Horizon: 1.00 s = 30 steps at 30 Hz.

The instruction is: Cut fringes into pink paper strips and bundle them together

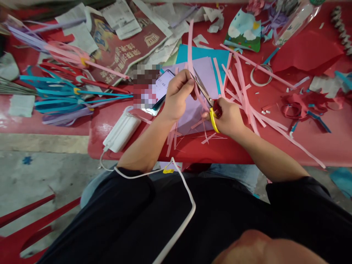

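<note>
My left hand (177, 96) is closed, pinching a long pink paper strip (190, 47) that rises toward the far side of the red table (316, 143). My right hand (228, 118) grips scissors with yellow and red handles (213, 114). Their blades (202, 88) point up and left, meeting the strip just beside my left fingers. Under both hands lies a lilac sheet (205, 73) on a blue sheet (203, 53), and several cut pink strips (244, 91) are scattered to the right.
A phone (164, 85) and a white power bank (122, 129) with its cable lie left of my hands. Paper-strip ornaments (66, 99) and newspapers (121, 44) fill the left. A tape ring (260, 75), red paper (305, 51) and scraps lie right.
</note>
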Tool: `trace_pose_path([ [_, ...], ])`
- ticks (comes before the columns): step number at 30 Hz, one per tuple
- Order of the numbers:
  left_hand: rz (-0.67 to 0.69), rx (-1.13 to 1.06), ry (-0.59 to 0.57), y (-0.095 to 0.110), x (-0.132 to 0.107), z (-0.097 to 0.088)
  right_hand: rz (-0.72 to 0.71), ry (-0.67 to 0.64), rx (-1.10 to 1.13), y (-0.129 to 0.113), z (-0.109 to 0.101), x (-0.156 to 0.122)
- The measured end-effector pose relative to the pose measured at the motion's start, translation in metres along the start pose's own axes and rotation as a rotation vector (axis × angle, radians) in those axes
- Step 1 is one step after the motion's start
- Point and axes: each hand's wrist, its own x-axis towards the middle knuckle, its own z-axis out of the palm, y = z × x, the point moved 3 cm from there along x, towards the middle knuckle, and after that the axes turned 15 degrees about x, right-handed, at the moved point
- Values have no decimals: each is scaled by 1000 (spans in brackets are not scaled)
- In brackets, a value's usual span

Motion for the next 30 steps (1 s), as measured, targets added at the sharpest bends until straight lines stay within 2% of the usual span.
trace_pose_path([
  [8, -7, 198, -46, 12, -10, 8, -3, -3, 8, 0, -3, 2],
  [16, 25, 310, -60, 11, -13, 7, 7, -10, -2, -2, -3, 3],
  [22, -3, 192, -16, 6, -9, 5, 0, -16, 29, 1, -2, 1],
  [27, 43, 129, 46, 3, -3, 0, 16, -46, 2, 1, 2, 0],
  [30, 60, 131, 43, 1, -1, 0, 25, -61, 8, 1, 3, 0],
])
